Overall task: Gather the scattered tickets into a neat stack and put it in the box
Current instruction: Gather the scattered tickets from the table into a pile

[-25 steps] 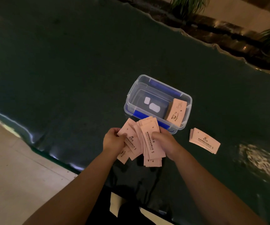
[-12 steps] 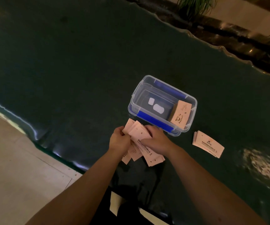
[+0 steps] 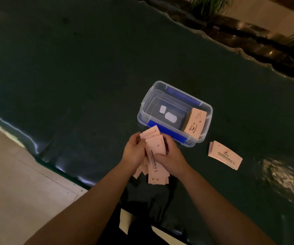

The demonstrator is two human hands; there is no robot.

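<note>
Left hand: my left hand (image 3: pixel 134 152) grips the left edge of the bundle of pink tickets (image 3: pixel 156 156), thumb on top, fingers curled shut underneath
Right hand: my right hand (image 3: pixel 169 157) presses in from the right side, fingers (image 3: pixel 160 157) closed over the face of the same bundle
Bundle: uneven, several tickets fanned and sticking out at the near end and at the far end, held just above the tabletop (image 3: pixel 72 76), just in front of the box
Box: the clear plastic box (image 3: pixel 146 101) with blue clasps stands open on the tabletop, just beyond my hands
Inside the box: a squared stack of tickets (image 3: pixel 194 123) leans at its right end; two small white labels show on the bottom
Second stack: another pile of pink tickets (image 3: pixel 224 154) lies flat on the tabletop, right of my hands and near the box's right corner, apart from both
Tabletop: dark green and glossy, with a wavy edge
Beyond: green plants (image 3: pixel 211 5) past the far edge; pale floor (image 3: pixel 10 191) at my left
</note>
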